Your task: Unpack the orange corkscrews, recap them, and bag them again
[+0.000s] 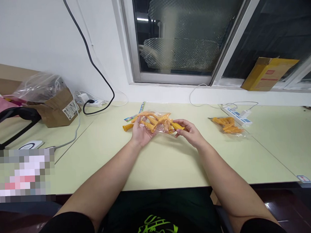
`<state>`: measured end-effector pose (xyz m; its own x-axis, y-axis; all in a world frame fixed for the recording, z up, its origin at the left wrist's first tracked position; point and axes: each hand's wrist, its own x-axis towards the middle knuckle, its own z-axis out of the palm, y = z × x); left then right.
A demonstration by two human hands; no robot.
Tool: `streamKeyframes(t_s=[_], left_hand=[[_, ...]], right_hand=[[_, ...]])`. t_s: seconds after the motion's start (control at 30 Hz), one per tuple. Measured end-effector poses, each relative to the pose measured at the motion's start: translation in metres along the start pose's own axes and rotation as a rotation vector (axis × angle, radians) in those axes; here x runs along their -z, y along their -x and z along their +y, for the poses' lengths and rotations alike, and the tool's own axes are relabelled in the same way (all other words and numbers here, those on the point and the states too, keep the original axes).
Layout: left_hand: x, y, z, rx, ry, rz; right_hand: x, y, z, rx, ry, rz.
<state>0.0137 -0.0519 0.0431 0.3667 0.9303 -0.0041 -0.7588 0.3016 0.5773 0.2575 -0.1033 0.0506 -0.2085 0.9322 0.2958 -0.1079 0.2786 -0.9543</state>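
Observation:
Both my hands are over the middle of the table, around a clear plastic bag (161, 127) with several orange, tube-like plastic pieces in it. My left hand (141, 134) is closed on the bag's left part, palm turned up. Between the fingers and thumb of my right hand (188, 131) is a yellow-orange piece (178, 126) at the bag's right end. Another orange piece (127, 127) pokes out left of my left hand. A colourful printed strip (130, 118) lies behind it. I cannot make out what kind of parts these are.
A second clear bag of orange pieces (228, 124) lies to the right, by a white power strip (237, 115). On the left are an opened cardboard box (57, 108), another power strip (95, 103) and a black cable (88, 51). A yellow box (268, 73) leans on the window.

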Motion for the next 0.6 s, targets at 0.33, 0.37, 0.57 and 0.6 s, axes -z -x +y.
streamKeyframes(t_s=[0.33,0.37,0.57,0.6], left_hand=[[-0.001,0.002,-0.014,0.089,-0.06,-0.06],[-0.001,0.002,-0.016,0.103,-0.059,-0.052],[-0.004,0.004,-0.018,0.131,-0.046,-0.088],[-0.005,0.004,-0.017,0.127,-0.05,-0.083]], right_hand=[[-0.016,-0.001,0.007,-0.103,-0.203,-0.166],[-0.019,-0.002,0.007,-0.108,-0.223,-0.166],[-0.019,-0.004,0.024,0.08,0.094,-0.105],[-0.018,-0.005,0.027,0.125,0.181,-0.079]])
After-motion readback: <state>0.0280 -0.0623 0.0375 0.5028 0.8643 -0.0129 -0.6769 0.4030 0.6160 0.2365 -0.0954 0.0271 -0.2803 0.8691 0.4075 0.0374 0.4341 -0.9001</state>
